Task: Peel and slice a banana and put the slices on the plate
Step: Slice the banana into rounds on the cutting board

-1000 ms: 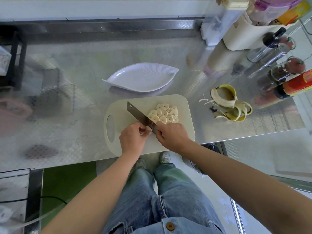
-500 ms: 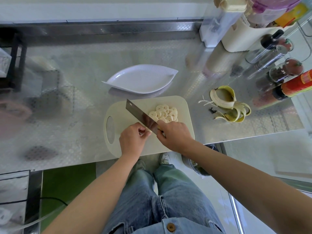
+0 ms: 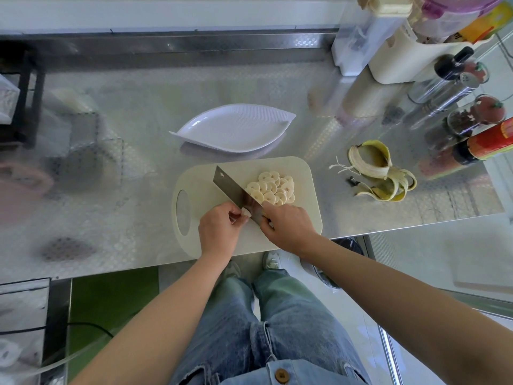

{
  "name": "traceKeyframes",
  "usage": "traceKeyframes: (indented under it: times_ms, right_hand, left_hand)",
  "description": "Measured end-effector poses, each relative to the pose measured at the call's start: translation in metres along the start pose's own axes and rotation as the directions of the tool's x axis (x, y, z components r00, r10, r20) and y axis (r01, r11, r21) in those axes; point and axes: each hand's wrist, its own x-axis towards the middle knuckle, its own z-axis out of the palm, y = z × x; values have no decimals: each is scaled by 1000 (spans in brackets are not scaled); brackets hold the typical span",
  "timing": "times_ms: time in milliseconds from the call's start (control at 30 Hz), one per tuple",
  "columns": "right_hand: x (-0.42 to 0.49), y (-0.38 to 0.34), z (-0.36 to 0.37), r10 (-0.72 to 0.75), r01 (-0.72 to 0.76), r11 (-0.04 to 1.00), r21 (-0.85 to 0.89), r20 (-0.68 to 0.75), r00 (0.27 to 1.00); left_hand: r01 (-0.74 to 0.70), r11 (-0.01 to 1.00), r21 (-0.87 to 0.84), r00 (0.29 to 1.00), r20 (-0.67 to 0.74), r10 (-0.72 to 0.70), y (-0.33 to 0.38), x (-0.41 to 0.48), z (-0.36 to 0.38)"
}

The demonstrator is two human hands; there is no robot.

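A pale cutting board (image 3: 302,173) lies at the counter's front edge. On it sits a heap of several banana slices (image 3: 270,190), to the right of the cleaver (image 3: 231,187). My right hand (image 3: 287,225) grips the cleaver's handle, blade angled up-left. My left hand (image 3: 219,230) pinches the last small stub of banana (image 3: 245,212) against the blade's left side. The white leaf-shaped plate (image 3: 236,129) stands just behind the board with nothing on it.
The banana peel (image 3: 380,173) lies on the steel counter right of the board. Spice jars, bottles and a red can (image 3: 491,140) crowd the right rear corner with white containers (image 3: 388,51). A dark rack (image 3: 25,101) stands at far left.
The cleaver has shifted slightly left along the board toward my left hand, and the banana stub between my left fingers has become shorter. The slice heap stays in place.
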Motion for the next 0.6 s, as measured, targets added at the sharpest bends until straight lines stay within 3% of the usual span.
traceKeyframes:
  times_ms: [300,600]
  right_hand:
    - [-1,1,-15,-17,18,1000,6,-112,994]
    - [0,-2,-13,-38,37,999,-20,-97,995]
  left_hand:
    - [-18,1000,-15,1000,-22,18,0,0,0]
    - [-15,1000,-14,1000,-20,15,0,1,0]
